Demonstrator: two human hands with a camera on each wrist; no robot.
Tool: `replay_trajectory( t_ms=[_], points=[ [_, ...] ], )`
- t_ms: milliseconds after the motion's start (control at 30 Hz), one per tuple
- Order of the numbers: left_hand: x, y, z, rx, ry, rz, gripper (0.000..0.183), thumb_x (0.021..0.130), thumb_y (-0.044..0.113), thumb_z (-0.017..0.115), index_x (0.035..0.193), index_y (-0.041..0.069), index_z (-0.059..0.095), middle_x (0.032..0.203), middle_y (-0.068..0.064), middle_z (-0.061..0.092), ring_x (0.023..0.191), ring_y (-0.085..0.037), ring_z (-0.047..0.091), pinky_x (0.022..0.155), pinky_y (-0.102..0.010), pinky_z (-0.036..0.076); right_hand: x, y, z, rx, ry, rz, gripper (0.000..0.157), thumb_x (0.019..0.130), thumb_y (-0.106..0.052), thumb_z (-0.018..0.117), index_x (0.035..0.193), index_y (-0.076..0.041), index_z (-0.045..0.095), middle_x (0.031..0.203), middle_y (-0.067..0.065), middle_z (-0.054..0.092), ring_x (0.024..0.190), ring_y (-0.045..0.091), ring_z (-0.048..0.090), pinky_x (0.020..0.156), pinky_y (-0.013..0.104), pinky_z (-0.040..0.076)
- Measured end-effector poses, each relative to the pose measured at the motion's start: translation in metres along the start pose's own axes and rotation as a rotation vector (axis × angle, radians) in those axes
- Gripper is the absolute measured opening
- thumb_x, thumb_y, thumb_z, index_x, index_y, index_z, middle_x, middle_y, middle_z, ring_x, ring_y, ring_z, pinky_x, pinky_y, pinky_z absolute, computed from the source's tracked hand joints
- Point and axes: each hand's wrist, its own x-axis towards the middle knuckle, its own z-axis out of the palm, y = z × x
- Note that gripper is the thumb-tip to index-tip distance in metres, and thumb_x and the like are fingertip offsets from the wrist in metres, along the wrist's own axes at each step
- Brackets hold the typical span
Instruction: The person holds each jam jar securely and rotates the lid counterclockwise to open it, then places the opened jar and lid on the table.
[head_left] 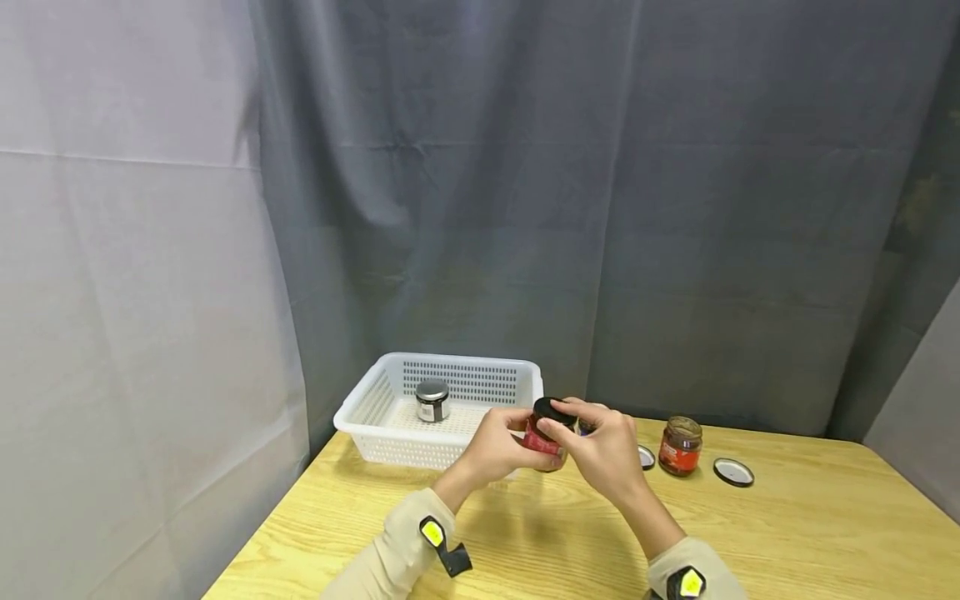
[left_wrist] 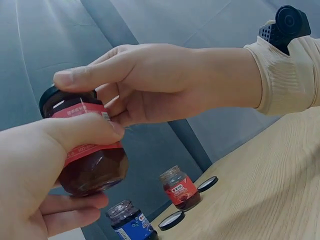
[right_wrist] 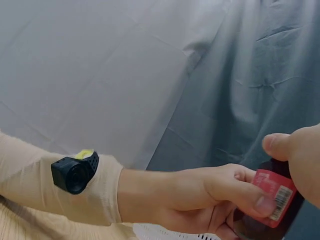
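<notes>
You wear cream sleeves [head_left: 397, 546] with ribbed cuffs [left_wrist: 275, 75]. Each carries a black, round-lensed camera [right_wrist: 74, 176] and yellow patch [head_left: 432, 532]. A black strap end [head_left: 455, 561] juts from your left one.

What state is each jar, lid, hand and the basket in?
Held jar: black lid on, tightness unclear
Left hand: gripping held jar
Right hand: gripping black lid
Table red jar: open, upright
Blue jar: open, upright
Two loose lids: off, pale insides up
Basket: upright, holding one jar
Basket jar: lidded, upright

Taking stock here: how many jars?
4: silver-lidded jar in the basket, held jar above the table, blue-labelled jar and open red-labelled jar on it. Others may be hidden.
</notes>
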Motion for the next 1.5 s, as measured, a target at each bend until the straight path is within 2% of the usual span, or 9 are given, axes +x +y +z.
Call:
replay_trajectory(
  t_ms=[133, 267, 400, 633, 800, 1033, 1200, 1367, 1500],
  points=[
    [0.0, 0.001, 0.0, -0.038, 0.0, 0.024, 0.045, 0.073, 0.001, 0.093, 0.115, 0.008, 0.079, 0.102, 0.0, 0.077, 0.088, -0.015, 0.072, 0.076, -0.035, 0.061, 0.001, 0.002, -0.002, 0.032, -0.024, -0.01, 0.03, 0.078, -0.017, 0.093, 0.104, -0.005, 0.083, 0.111, 0.015, 0.075, 0.098, 0.033, 0.073, 0.065, 0.026, 0.054],
    [0.001, 0.001, 0.003, -0.068, 0.01, 0.038, 0.045, 0.072, -0.002, 0.093, 0.114, 0.006, 0.079, 0.101, -0.001, 0.077, 0.083, -0.015, 0.073, 0.073, -0.034, 0.061, 0.0, 0.004, -0.004, 0.079, -0.031, -0.018, 0.03, 0.078, -0.012, 0.093, 0.105, -0.006, 0.083, 0.112, 0.015, 0.075, 0.105, 0.034, 0.071, 0.076, 0.02, 0.055],
    [0.0, 0.001, 0.005, -0.084, 0.005, 0.028, 0.046, 0.072, -0.003, 0.092, 0.115, 0.006, 0.079, 0.098, -0.002, 0.077, 0.079, -0.014, 0.072, 0.069, -0.031, 0.061, -0.001, 0.007, -0.005, 0.135, -0.034, -0.033, 0.028, 0.077, -0.007, 0.093, 0.103, -0.004, 0.083, 0.112, 0.014, 0.074, 0.109, 0.035, 0.07, 0.082, 0.016, 0.053],
    [0.0, 0.004, 0.004, -0.109, -0.025, 0.004, 0.049, 0.072, -0.007, 0.091, 0.118, 0.004, 0.077, 0.098, -0.004, 0.078, 0.079, -0.016, 0.073, 0.068, -0.031, 0.061, -0.004, 0.01, -0.006, 0.251, -0.055, -0.075, 0.028, 0.077, 0.003, 0.089, 0.104, 0.0, 0.081, 0.114, 0.016, 0.073, 0.11, 0.036, 0.067, 0.082, 0.017, 0.055],
    [0.0, 0.005, 0.004, -0.12, -0.05, -0.013, 0.049, 0.072, -0.006, 0.09, 0.119, 0.002, 0.076, 0.098, -0.004, 0.077, 0.079, -0.017, 0.073, 0.068, -0.031, 0.06, -0.003, 0.014, -0.007, 0.302, -0.087, -0.078, 0.029, 0.078, 0.007, 0.087, 0.106, 0.002, 0.08, 0.115, 0.017, 0.072, 0.111, 0.026, 0.066, 0.084, 0.021, 0.056],
    [0.001, 0.006, 0.005, -0.23, -0.116, -0.051, 0.052, 0.074, -0.011, 0.085, 0.123, -0.007, 0.071, 0.1, -0.006, 0.077, 0.082, -0.018, 0.073, 0.071, -0.034, 0.061, 0.0, 0.017, -0.014, 0.46, -0.203, -0.038, 0.026, 0.085, 0.011, 0.078, 0.111, 0.007, 0.077, 0.121, 0.026, 0.069, 0.117, 0.01, 0.063, 0.093, 0.024, 0.054],
    [0.0, 0.008, 0.001, -0.168, -0.12, -0.067, 0.049, 0.076, -0.004, 0.087, 0.123, 0.0, 0.073, 0.099, -0.003, 0.076, 0.082, -0.016, 0.073, 0.07, -0.03, 0.06, 0.001, 0.018, -0.015, 0.414, -0.26, -0.008, 0.026, 0.09, 0.005, 0.077, 0.115, 0.003, 0.076, 0.127, 0.022, 0.068, 0.119, 0.01, 0.063, 0.094, 0.023, 0.052],
    [-0.001, 0.008, 0.001, -0.078, -0.067, -0.058, 0.048, 0.078, 0.002, 0.089, 0.123, 0.008, 0.074, 0.101, -0.001, 0.076, 0.085, -0.016, 0.072, 0.072, -0.03, 0.06, 0.001, 0.016, -0.015, 0.279, -0.257, -0.034, 0.027, 0.093, -0.002, 0.077, 0.119, -0.004, 0.077, 0.134, 0.016, 0.066, 0.123, 0.028, 0.063, 0.093, 0.022, 0.052],
    [-0.002, 0.009, 0.003, -0.061, 0.004, -0.058, 0.053, 0.076, 0.003, 0.09, 0.126, 0.01, 0.072, 0.103, -0.001, 0.076, 0.091, -0.016, 0.072, 0.076, -0.033, 0.06, 0.003, 0.012, -0.016, 0.206, -0.244, -0.047, 0.027, 0.093, -0.006, 0.077, 0.121, -0.007, 0.077, 0.137, 0.013, 0.064, 0.128, 0.036, 0.059, 0.096, 0.04, 0.054]
  ],
)
